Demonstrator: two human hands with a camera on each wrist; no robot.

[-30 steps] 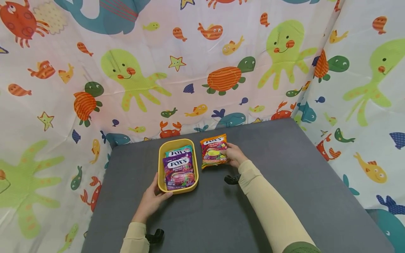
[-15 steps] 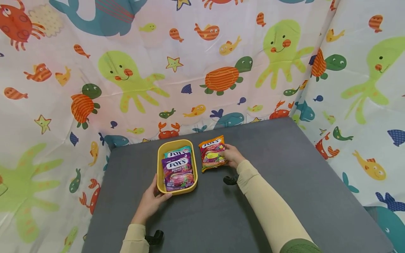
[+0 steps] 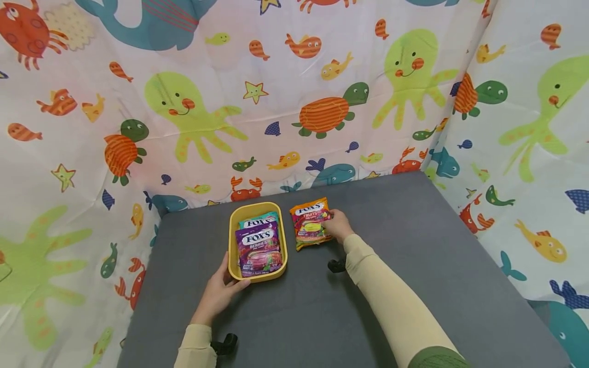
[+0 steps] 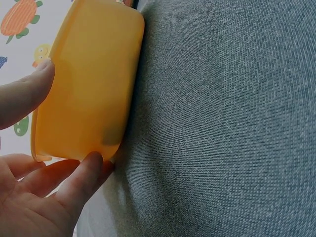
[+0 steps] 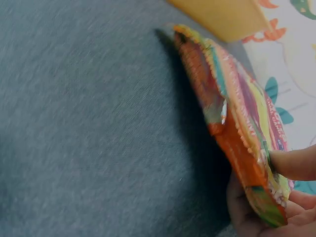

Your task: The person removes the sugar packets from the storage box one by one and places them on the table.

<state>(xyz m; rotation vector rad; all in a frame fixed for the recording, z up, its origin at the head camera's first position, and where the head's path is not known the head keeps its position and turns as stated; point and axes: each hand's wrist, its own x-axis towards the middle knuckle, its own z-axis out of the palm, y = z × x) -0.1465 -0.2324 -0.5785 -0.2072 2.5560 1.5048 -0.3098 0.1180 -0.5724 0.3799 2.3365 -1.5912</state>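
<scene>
A yellow plastic container (image 3: 233,240) stands on the table with a purple FOX'S berries candy bag (image 3: 260,249) lying over a teal candy bag (image 3: 259,220) inside. At the container's near left corner my left hand (image 3: 218,294) holds it, the thumb (image 4: 34,89) on one wall and the fingers (image 4: 79,185) round another. To the right of the container, my right hand (image 3: 339,225) pinches an orange FOX'S fruits candy bag (image 3: 311,223) by its right edge. In the right wrist view, the thumb (image 5: 296,163) presses the bag's front, with fingers behind it.
The grey table (image 3: 303,317) carries the container. A white curtain (image 3: 276,46) printed with sea animals stands along its back and sides. A black strap piece (image 3: 337,264) sticks out from the right wrist, another (image 3: 224,344) from the left.
The fruits candy bag in my right hand has turned a little and shifted slightly; it stays beside the container. My left hand keeps its hold on the container, which stays in place.
</scene>
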